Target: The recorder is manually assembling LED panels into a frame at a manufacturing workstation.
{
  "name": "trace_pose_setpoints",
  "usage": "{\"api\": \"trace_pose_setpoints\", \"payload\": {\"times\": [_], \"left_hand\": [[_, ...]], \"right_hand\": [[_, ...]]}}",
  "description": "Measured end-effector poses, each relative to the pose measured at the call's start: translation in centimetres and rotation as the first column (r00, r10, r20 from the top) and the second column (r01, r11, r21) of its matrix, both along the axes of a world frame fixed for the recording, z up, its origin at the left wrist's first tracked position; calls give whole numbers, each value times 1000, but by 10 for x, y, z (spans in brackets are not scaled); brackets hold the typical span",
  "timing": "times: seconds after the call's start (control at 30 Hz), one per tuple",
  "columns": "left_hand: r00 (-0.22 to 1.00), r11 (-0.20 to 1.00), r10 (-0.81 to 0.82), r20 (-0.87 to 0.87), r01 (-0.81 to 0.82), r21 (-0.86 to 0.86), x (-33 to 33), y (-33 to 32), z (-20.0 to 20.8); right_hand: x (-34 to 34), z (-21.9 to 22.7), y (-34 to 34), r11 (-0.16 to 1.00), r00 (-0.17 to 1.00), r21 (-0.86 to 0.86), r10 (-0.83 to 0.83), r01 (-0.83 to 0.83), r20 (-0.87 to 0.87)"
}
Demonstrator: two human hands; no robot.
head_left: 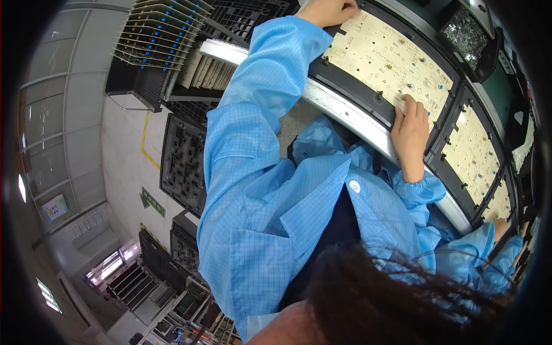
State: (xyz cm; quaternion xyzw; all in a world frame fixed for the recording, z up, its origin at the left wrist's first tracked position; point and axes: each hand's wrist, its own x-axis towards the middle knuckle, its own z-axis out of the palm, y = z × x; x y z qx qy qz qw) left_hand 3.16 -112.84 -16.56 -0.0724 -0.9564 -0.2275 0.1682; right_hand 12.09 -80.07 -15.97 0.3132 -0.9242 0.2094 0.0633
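Note:
A cream circuit board [391, 54] with small components lies in a black carrier frame [356, 80] in front of me. My left hand [329, 11] is at the board's far left corner, partly cut off by the upper edge of the view. Its fingers are curled together, with blurred tips, and what they hold, if anything, cannot be made out. Over the near right part of the same board rests my right hand [411, 135]. Its fingers are bent and its thumb is apart from them; nothing shows in its grasp. Both arms wear blue checked sleeves.
A metal rail [345, 118] borders the carrier. To the right, a second cream board [474, 152] sits in its own frame, with a co-worker's hand [501, 229] beyond. At left stands a rack of upright boards [161, 34]. A bin of small metal parts [464, 37] is at the far right.

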Motion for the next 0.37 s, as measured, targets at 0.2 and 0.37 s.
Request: {"api": "trace_pose_setpoints", "payload": {"times": [0.2, 0.37], "left_hand": [[987, 1000, 7, -159, -3, 22, -45, 0, -29], [998, 984, -65, -26, 68, 164, -49, 5, -31]], "right_hand": [[0, 0, -1, 1000, 1000, -1, 6, -6, 4], [-3, -5, 1, 1000, 1000, -5, -5, 5, 25]]}}
